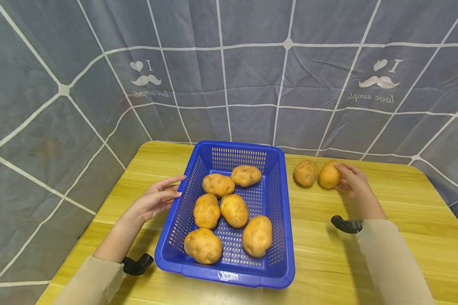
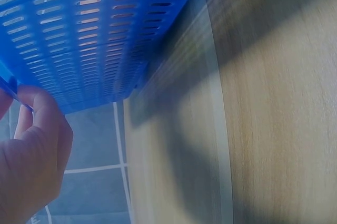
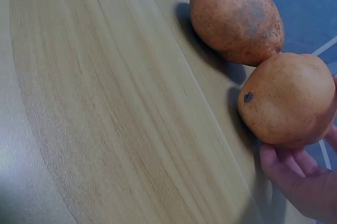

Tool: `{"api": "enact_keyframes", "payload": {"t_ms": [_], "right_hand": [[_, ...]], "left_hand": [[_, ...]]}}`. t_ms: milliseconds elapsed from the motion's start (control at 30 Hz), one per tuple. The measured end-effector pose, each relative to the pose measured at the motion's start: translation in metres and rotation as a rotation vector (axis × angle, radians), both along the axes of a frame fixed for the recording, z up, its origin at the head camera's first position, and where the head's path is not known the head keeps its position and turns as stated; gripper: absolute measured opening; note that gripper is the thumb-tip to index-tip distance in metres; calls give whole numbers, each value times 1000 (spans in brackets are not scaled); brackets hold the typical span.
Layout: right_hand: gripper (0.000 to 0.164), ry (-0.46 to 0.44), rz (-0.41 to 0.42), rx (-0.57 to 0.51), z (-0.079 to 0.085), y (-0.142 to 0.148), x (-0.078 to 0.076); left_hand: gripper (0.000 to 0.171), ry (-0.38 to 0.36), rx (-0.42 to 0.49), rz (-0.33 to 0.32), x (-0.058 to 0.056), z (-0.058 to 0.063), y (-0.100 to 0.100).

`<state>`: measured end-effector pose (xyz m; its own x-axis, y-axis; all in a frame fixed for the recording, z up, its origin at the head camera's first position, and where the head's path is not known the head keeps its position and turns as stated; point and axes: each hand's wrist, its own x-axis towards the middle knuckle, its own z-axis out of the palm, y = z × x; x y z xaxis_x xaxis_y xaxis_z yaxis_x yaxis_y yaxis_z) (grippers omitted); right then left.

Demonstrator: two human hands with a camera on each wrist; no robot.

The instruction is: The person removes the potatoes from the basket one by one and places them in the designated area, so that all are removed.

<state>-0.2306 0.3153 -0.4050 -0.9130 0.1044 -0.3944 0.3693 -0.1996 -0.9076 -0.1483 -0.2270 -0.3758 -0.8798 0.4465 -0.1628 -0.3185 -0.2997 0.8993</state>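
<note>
A blue plastic basket (image 1: 229, 278) with slotted walls holds several potatoes (image 1: 234, 210), lying loosely apart or against each other. My left hand (image 1: 158, 199) grips the basket's left rim; in the left wrist view the rim runs between the thumb and fingers of that hand (image 2: 37, 145). To the right of the basket, my right hand (image 1: 354, 182) holds a potato (image 1: 329, 175) from its right side. The right wrist view has the fingertips curled against the lower side of this potato (image 3: 287, 100). Touching or nearly touching it is a second potato (image 3: 237, 18), browner and darkly blotched.
Everything stands on a yellow wood-grain table (image 1: 313, 254). Behind and to the left hangs a grey cloth (image 1: 252, 76) with white lines, close to the table's back edge. A black wrist mount (image 1: 137, 265) sits at the left cuff, another mount (image 1: 346, 224) at the right.
</note>
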Motion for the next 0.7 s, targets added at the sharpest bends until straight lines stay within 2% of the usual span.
{"api": "enact_keyframes", "payload": {"t_ms": [300,433,567,700], "right_hand": [[76,9,21,27,1,2,0],[70,45,91,71,2,7,3],[67,57,149,158,3,10,5],[49,69,155,141,6,16,5]], "left_hand": [[43,0,5,-4,1,1,1],[44,-4,5,-1,1,1,2],[45,-3,-9,6,1,2,2],[45,-2,-4,6,1,2,1]]}}
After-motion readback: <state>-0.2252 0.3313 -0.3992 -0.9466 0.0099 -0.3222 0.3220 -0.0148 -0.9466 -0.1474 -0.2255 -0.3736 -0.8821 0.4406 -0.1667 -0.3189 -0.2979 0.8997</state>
